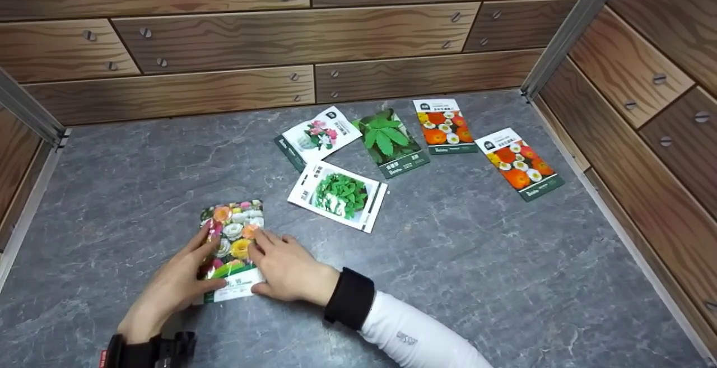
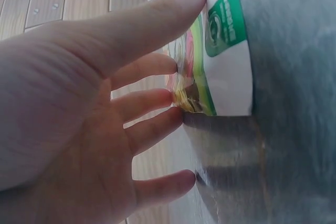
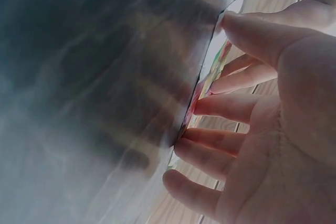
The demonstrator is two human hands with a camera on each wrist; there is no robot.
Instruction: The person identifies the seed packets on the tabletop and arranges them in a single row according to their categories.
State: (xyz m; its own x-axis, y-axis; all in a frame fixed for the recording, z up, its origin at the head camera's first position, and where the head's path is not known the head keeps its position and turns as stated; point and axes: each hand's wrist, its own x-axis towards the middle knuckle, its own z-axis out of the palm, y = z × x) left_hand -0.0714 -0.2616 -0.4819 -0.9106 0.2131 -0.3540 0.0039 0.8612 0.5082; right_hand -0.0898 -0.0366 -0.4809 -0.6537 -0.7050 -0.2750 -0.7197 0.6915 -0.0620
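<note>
1. Flower-covered packet [image 1: 232, 231] sits near you, left of centre on the grey table [image 1: 476, 278], between your hands.
2. Your left hand [image 1: 173, 284] has its fingers extended along the left edge, thumb over the packet's face; your right hand [image 1: 288, 267] touches the right edge, fingers loosely straight. Neither grips.
3. Uneven pressure from the two sides could skew or buckle it.
4. Its long axis runs almost straight away from you, white printed end nearest, blooms toward the back wall [image 1: 224, 91].
5. Beyond, rightward, lies a leafy white-bordered packet [image 1: 339, 195].
</note>
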